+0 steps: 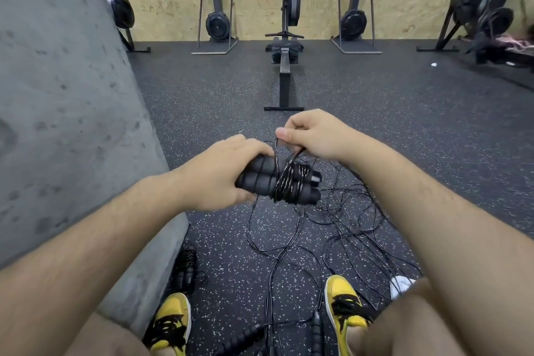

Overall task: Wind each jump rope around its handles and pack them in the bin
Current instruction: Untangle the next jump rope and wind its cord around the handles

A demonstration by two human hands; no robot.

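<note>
Rope half-wound on 2 handles, held above the floor

The left hand [222, 173] grips the 2 black handles [277, 180] together; the right hand [315, 133] pinches the rope [290, 179] coiled round them. Loose rope tangles [332, 228] lie on the floor [404, 130] between yellow shoes [344, 306].

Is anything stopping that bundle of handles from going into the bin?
No bin shows in this view, so the path cannot be judged. The left hand grips the handles; the right hand pinches the cord, which trails into the loose ropes on the floor.
</note>
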